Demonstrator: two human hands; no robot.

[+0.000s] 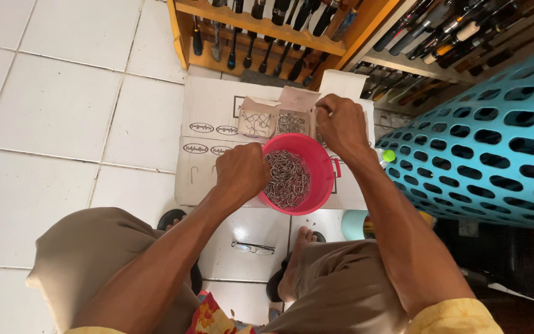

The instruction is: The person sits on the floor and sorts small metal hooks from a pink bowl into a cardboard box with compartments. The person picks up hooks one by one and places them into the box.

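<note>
White floor tiles [57, 111] carry one flattened cardboard sheet [208, 105], which serves as the work surface. One pair of spectacles [253, 248] lies on the floor between the feet. Left hand [242, 173]: fingers closed, dipped over the rim of one pink bowl [321, 170] filled with metal hooks [287, 178]. Two small open cardboard boxes [258, 116] behind the bowl also contain hooks. Right hand [341, 124]: fingers pinched at the boxes; contents cannot be determined. One turquoise perforated basket [495, 148] stands at right.

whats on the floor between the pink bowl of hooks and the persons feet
A pair of eyeglasses lies on the white tile between the pink bowl and the feet; head view.
</note>
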